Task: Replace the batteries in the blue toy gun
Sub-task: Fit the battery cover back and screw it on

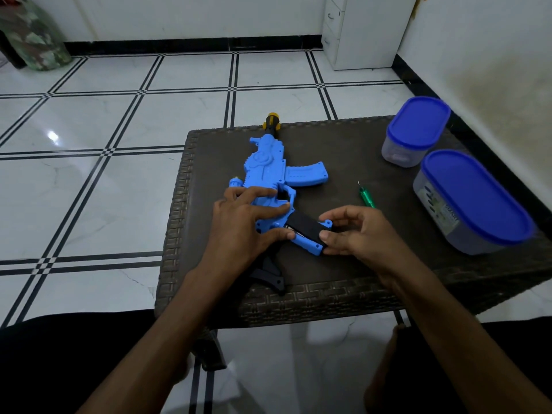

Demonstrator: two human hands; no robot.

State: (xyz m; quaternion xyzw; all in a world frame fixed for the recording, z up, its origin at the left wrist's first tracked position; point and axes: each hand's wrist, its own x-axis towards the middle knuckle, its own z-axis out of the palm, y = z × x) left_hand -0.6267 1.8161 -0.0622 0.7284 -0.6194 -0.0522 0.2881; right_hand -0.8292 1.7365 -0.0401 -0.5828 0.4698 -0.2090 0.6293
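Blue moulded plastic makes up the toy gun point(277, 186), which lies flat on the dark woven-wicker bench point(343, 282) with its yellow-and-black muzzle toward the far edge and its black stock hanging over the near edge. From the head view, the task looks to be at the battery compartment in the grip: a black rectangular panel point(304, 224) sits in the blue grip frame, but whether it is the cover already seated or about to come off cannot be told, and no loose batteries are visible. A small green-handled screwdriver point(366, 197) lies on the bench just right of the grip, untouched, so screw work may remain. The left hand point(248, 218) rests spread over the gun's body, fingers point(268, 212) nearly straight, pressing it down to steady it. The right hand point(355, 231) curls around the butt end of the grip, thumb and fingertips pinching the black panel's end. Two clear oval containers with blue lids point(448, 174) stand to the right, closed.
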